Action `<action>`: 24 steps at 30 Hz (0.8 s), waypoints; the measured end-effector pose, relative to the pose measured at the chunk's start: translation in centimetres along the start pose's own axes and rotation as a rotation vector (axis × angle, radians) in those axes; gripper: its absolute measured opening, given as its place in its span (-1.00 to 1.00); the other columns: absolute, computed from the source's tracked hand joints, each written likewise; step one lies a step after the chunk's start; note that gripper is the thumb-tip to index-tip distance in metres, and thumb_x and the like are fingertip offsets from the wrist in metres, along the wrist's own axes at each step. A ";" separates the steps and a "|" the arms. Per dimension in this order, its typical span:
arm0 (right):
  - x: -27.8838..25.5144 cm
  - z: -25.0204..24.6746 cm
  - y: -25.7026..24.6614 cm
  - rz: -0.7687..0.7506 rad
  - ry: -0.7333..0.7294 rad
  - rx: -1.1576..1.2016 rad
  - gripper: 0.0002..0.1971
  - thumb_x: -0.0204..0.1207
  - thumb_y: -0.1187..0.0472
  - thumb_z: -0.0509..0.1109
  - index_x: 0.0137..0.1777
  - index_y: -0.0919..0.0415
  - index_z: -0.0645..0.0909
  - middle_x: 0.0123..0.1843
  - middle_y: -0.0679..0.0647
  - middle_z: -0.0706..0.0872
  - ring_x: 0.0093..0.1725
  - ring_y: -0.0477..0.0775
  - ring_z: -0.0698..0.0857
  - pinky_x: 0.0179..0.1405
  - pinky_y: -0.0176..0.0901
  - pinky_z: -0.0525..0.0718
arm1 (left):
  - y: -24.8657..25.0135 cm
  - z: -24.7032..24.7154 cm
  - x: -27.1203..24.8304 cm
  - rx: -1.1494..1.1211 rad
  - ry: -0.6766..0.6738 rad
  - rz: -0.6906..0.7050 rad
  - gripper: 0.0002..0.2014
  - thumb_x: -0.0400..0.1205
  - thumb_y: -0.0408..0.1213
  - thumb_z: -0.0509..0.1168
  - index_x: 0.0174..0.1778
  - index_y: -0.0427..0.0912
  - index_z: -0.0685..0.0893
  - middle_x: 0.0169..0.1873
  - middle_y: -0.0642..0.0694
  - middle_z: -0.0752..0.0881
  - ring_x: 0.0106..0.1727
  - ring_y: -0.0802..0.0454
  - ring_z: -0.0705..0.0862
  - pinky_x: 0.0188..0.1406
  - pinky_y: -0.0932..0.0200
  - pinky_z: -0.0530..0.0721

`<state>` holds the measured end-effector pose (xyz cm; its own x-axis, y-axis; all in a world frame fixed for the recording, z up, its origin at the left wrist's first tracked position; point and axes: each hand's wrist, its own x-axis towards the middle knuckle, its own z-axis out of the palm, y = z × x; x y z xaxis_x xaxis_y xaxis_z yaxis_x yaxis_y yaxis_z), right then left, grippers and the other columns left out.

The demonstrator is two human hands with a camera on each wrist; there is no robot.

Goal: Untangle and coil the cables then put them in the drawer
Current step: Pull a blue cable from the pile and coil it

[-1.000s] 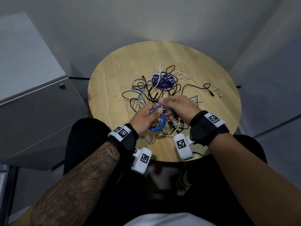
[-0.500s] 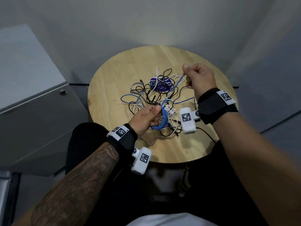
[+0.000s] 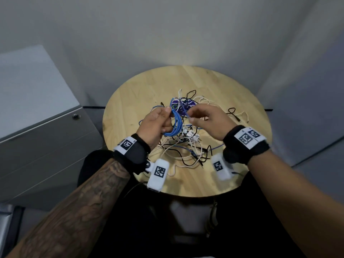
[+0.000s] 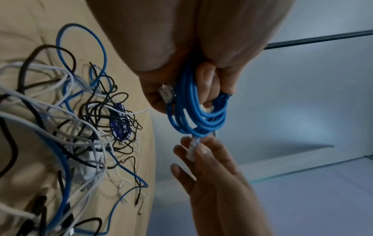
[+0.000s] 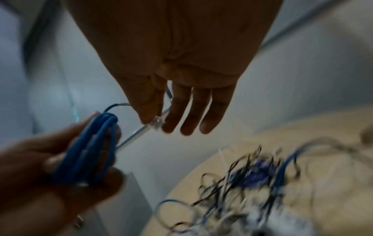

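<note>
A blue cable coil (image 3: 175,125) hangs above the round wooden table (image 3: 134,94), and my left hand (image 3: 163,121) grips it with fingers curled round the loops. In the left wrist view the blue coil (image 4: 198,111) shows several loops and one clear plug by the palm. My right hand (image 3: 193,119) pinches the cable's other clear plug (image 4: 193,147) between thumb and forefinger, just right of the coil. The right wrist view shows that plug (image 5: 157,123) at the fingertips, other fingers straight. A tangle of black, white and blue cables (image 3: 186,148) lies on the table under both hands.
A grey drawer cabinet (image 3: 46,144) with a round lock (image 3: 75,116) stands left of the table, its drawers closed. A purple disc (image 3: 183,106) lies under the tangle. Bare wood lies along the table's far and left edge. Grey walls close in behind.
My right hand, which had pulled the blue cable out to the far right, has come back to the coil holding the plug end. My left hand has lifted the coil slightly.
</note>
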<state>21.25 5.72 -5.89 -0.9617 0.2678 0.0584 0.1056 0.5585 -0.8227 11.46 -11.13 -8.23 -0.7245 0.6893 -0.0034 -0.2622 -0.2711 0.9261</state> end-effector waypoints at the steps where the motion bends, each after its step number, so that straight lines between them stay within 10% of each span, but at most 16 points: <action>1: -0.1 0.7 -0.3 0.062 0.012 0.134 -0.83 0.56 0.42 0.44 0.00 0.13 0.61 -0.20 0.01 0.71 -0.26 -0.18 0.64 -0.17 -0.25 0.60 | -0.1 0.3 -0.1 -0.004 -0.014 -0.001 -0.76 0.80 -0.31 0.04 -0.19 -0.24 0.42 -0.60 0.15 0.31 -0.60 0.28 0.20 -0.63 0.45 0.25; 6: -0.6 2.1 -1.1 0.225 -0.004 0.438 -0.57 0.51 0.52 0.37 0.37 0.24 0.56 -0.05 0.23 0.76 -0.24 -0.04 0.65 -0.35 -0.30 0.56 | -0.7 0.5 -0.6 0.050 -0.064 -0.004 -0.80 0.64 -0.16 0.18 -0.24 -0.17 0.43 -0.48 0.04 0.23 -0.53 0.22 0.18 -0.60 0.42 0.26; 12: -0.5 2.5 -1.2 0.247 0.061 0.587 -0.84 0.56 0.48 0.38 -0.05 0.21 0.59 -0.32 0.13 0.64 -0.42 -0.03 0.58 -0.44 -0.23 0.60 | -0.7 0.3 -1.3 0.096 -0.113 -0.047 -0.73 0.76 -0.29 0.13 -0.29 -0.16 0.42 -0.56 0.15 0.31 -0.55 0.24 0.19 -0.59 0.42 0.24; 19: -0.8 3.5 -1.5 0.187 -0.022 0.578 -0.64 0.61 0.22 0.33 0.40 -0.01 0.56 -0.04 0.12 0.74 -0.09 0.15 0.68 0.08 0.23 0.69 | -0.4 0.2 -1.4 0.083 -0.063 -0.009 -0.81 0.63 -0.13 0.20 -0.19 -0.18 0.52 -0.55 0.10 0.28 -0.55 0.20 0.22 -0.53 0.39 0.33; 24: -1.9 3.7 -1.7 0.091 -0.094 0.533 -0.14 0.45 0.16 0.60 0.68 -0.06 0.21 0.02 0.31 0.78 0.01 0.21 0.76 0.19 0.05 0.67 | -0.3 -0.1 -1.5 0.113 -0.015 0.020 -0.82 0.74 -0.24 0.17 -0.17 -0.18 0.49 -0.58 0.10 0.32 -0.56 0.20 0.27 -0.52 0.39 0.38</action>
<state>21.99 1.32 -6.68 -0.9758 0.2112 -0.0569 0.0699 0.0546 -0.9961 12.50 -12.15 -8.52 -0.7189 0.6949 0.0206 -0.1737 -0.2082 0.9626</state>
